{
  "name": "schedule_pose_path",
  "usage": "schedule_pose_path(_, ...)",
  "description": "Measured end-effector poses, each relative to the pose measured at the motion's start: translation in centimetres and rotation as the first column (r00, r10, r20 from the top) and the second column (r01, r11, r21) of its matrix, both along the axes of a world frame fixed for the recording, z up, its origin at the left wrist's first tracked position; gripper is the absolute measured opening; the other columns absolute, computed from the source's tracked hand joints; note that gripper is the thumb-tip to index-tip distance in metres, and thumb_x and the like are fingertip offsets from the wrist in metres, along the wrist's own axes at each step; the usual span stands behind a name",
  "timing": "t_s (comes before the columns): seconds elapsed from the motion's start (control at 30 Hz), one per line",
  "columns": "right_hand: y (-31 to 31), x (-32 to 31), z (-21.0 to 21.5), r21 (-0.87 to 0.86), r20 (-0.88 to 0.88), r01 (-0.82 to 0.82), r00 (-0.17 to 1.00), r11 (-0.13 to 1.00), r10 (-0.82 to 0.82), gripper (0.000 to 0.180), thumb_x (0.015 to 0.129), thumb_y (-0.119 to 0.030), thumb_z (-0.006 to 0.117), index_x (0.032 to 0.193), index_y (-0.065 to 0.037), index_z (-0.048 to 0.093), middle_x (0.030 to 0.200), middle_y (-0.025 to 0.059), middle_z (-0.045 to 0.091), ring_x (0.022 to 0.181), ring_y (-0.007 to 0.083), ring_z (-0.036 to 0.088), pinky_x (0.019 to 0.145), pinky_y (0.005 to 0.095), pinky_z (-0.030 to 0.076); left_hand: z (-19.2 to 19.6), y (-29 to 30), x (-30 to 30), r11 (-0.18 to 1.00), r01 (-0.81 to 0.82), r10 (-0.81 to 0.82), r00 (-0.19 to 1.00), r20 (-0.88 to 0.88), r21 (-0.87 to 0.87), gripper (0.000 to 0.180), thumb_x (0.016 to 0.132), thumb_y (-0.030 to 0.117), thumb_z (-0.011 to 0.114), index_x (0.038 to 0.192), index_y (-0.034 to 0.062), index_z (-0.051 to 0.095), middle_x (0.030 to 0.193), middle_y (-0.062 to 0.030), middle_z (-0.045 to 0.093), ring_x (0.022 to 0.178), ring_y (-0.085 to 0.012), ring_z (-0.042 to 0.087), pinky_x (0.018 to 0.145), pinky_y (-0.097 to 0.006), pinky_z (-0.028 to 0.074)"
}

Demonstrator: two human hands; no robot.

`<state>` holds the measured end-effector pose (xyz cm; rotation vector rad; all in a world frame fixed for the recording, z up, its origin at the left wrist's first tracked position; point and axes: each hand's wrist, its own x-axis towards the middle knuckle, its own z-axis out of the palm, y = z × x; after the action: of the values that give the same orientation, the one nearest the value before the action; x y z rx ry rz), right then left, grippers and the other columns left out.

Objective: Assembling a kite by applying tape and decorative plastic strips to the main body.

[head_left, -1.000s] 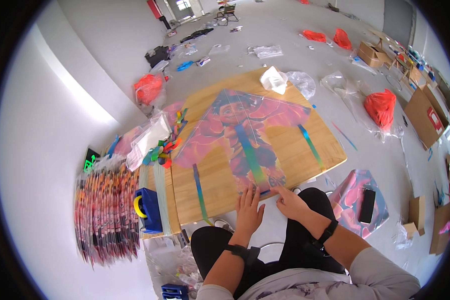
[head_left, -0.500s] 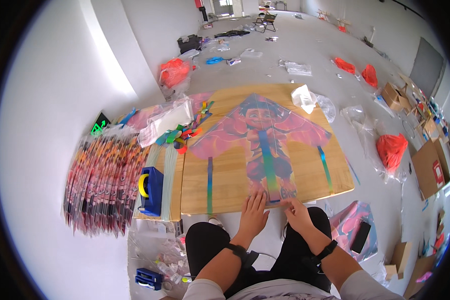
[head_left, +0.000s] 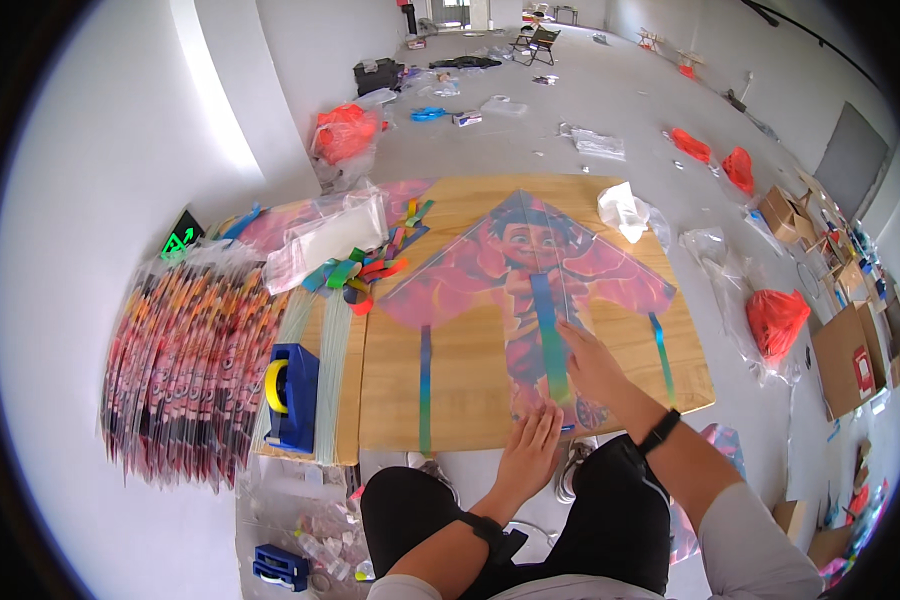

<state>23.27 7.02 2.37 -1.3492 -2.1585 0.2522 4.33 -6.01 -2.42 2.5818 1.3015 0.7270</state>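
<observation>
A kite (head_left: 620, 285) printed with a cartoon figure lies flat on the wooden table (head_left: 460, 385), its point toward the far side. Down its middle runs a blue-to-green ribbon (head_left: 550, 335), and two similar ribbon tails hang from the wings. My left hand (head_left: 532, 445) rests with fingers stretched over the kite's lower end at the near table edge, holding nothing visible. Over the kite's lower middle, just right of the ribbon, is my right hand (head_left: 592, 360), its fingers pointing up and left. Those fingers look extended, partly overlapping, with nothing seen in them.
Left on the table are a blue tape dispenser (head_left: 295, 400), a pile of coloured ribbon pieces (head_left: 350, 275) and a clear plastic-wrapped packet (head_left: 330, 240). A thick row of bagged kites (head_left: 185, 375) stands beyond. Crumpled white paper (head_left: 623, 210) sits far right; cartons (head_left: 848, 350) lie on the floor.
My right hand has moved from the near edge up and forward over the kite. My left hand still presses the kite's lower end. The view has shifted slightly.
</observation>
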Motion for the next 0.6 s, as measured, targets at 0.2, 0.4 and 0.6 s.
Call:
schedule_pose_path(0.2,7.5,-1.4,-2.2,0.023,0.379,0.065,0.923,0.998,-0.069,0.064,0.085,-0.007,0.057,0.147,-0.002,0.041,0.152,0.0159,0.043,0.141,0.0347,0.04,0.115,0.0507,0.032,0.5,0.2,-0.4,0.998,0.036,-0.034,0.999,0.039,-0.044,0.068,0.09,0.023,0.064,0.149,0.001,0.041,0.155,-0.0155,0.041,0.142,-0.0331,0.041,0.118,-0.045,0.031)
schedule_pose_path(0.4,10.0,-3.2,-4.0,-0.122,0.511,0.179,0.855,0.976,-0.093,0.065,0.094,-0.023,0.053,0.154,-0.004,0.033,0.162,0.0118,0.031,0.15,0.0337,0.026,0.12,0.0534,0.024,0.4,0.4,-0.4,0.999,0.013,-0.014,1.0,-0.01,-0.044,0.061,0.092,0.024,0.061,0.147,0.0015,0.046,0.154,-0.0128,0.043,0.141,-0.0314,0.042,0.117,-0.045,0.032)
schedule_pose_path(0.6,10.0,-4.2,-4.8,-0.085,0.485,0.272,0.852,0.959,-0.198,0.062,0.1,-0.031,0.043,0.156,-0.008,0.03,0.164,0.009,0.027,0.151,0.0318,0.025,0.12,0.0535,0.023,0.7,0.4,-0.4,0.997,0.004,-0.006,1.0,-0.018,-0.074,0.06,0.092,0.024,0.06,0.145,0.0015,0.047,0.154,-0.0119,0.043,0.141,-0.0301,0.043,0.118,-0.044,0.03)
